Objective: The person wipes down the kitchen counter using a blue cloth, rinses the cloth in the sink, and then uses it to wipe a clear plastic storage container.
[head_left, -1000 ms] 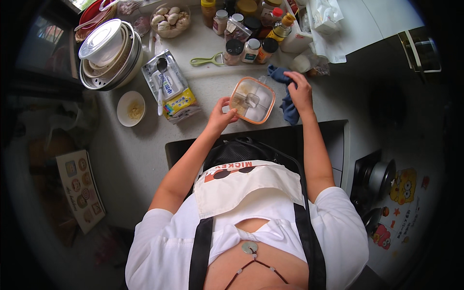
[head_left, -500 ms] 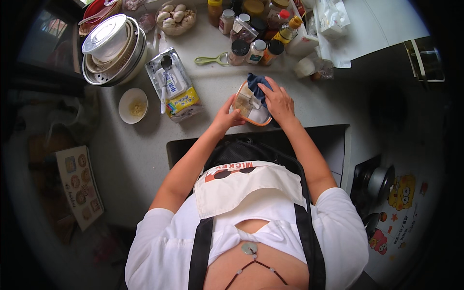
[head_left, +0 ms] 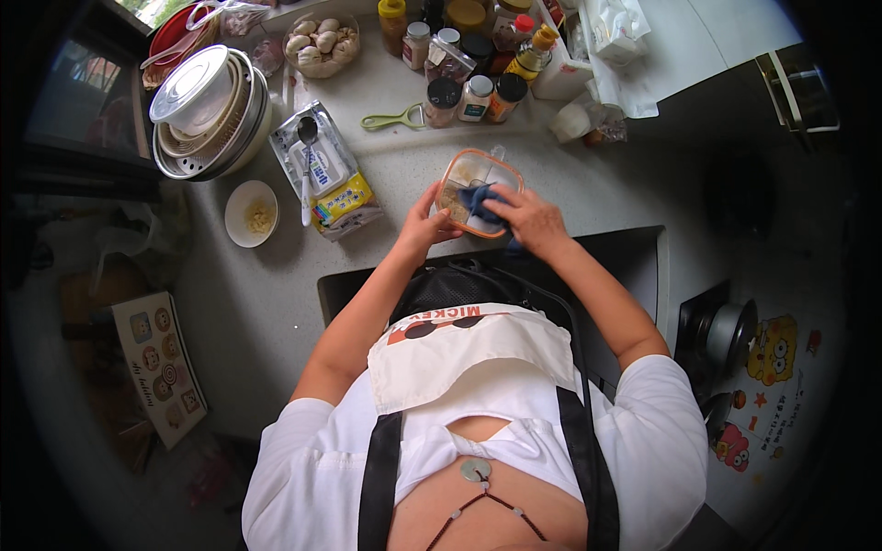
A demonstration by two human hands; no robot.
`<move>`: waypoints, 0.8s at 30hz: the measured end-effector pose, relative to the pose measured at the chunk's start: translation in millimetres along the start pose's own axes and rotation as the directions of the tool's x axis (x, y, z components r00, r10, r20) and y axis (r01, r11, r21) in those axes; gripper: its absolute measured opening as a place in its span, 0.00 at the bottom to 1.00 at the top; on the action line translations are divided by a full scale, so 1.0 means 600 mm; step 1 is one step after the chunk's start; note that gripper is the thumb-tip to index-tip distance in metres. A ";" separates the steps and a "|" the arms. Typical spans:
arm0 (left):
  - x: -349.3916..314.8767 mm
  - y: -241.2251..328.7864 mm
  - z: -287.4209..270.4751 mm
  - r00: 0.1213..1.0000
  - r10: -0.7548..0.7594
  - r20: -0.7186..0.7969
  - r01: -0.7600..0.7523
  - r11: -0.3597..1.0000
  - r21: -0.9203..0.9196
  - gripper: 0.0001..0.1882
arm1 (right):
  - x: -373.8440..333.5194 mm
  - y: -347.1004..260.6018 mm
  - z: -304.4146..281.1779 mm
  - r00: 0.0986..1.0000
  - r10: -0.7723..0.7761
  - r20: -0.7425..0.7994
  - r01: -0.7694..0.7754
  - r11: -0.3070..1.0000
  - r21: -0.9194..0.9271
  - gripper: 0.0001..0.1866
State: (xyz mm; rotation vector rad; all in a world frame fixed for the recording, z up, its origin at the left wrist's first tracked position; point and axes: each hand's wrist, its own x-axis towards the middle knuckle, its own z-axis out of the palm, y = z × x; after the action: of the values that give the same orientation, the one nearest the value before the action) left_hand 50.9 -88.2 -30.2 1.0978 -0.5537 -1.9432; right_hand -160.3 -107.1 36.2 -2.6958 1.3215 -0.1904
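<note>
A seasoning box (head_left: 471, 152) with an orange rim and divided compartments stands on the counter in front of me. Whitish and tan contents show in some of its compartments. My left hand (head_left: 425, 224) grips the box's left side, thumb near the rim. Bunched in my right hand (head_left: 537, 221) is a dark blue cloth (head_left: 480, 200), pressed down over the compartments at the box's right and middle. The cloth and fingers hide part of the inside. Left of the box lie yellow and silver packets (head_left: 346, 204), with a black-and-white spoon (head_left: 307, 174) across them.
A white bowl (head_left: 240, 226) with pale chopped pieces sits farther left, below stacked basins and colanders (head_left: 190, 99). Behind the box are a green peeler (head_left: 391, 120), several seasoning jars (head_left: 476, 97) and a bowl of garlic (head_left: 322, 48). The sink opening (head_left: 637, 266) borders the near counter.
My right hand has brought the blue cloth down and left from the box's far right edge into its middle. My left hand still holds the box, which is turned slightly.
</note>
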 end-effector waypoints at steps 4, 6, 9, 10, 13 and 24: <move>0.000 0.002 0.002 1.000 -0.002 0.013 0.002 1.000 0.013 0.31 | 0.037 0.028 -0.005 0.984 0.166 -0.061 -0.172 0.978 -0.121 0.19; 0.000 0.004 0.008 1.000 0.003 0.005 -0.002 1.000 -0.027 0.31 | 0.063 0.009 0.014 0.974 0.200 -0.112 -0.209 0.975 -0.081 0.19; -0.001 0.003 0.009 1.000 0.012 -0.003 -0.012 0.999 -0.043 0.31 | 0.061 -0.031 0.034 0.991 0.028 -0.127 -0.029 1.000 -0.007 0.19; 0.000 0.002 0.008 1.000 0.016 -0.004 -0.017 0.999 -0.040 0.31 | 0.051 -0.046 0.027 0.996 -0.020 -0.092 0.021 1.000 0.007 0.20; -0.004 -0.005 0.007 0.998 0.040 -0.046 -0.043 0.997 -0.069 0.31 | 0.010 -0.017 0.023 0.998 -0.019 -0.066 0.021 0.999 0.031 0.21; -0.003 -0.005 0.015 0.992 0.077 -0.096 -0.083 0.995 -0.063 0.31 | 0.031 -0.013 0.018 0.997 -0.012 -0.077 0.011 1.000 -0.011 0.17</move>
State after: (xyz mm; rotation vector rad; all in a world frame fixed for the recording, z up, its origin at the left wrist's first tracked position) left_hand 42.4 -85.0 -26.9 1.1015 -0.4712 -1.8181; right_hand -141.2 -116.6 27.8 -2.7310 1.3312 -0.2923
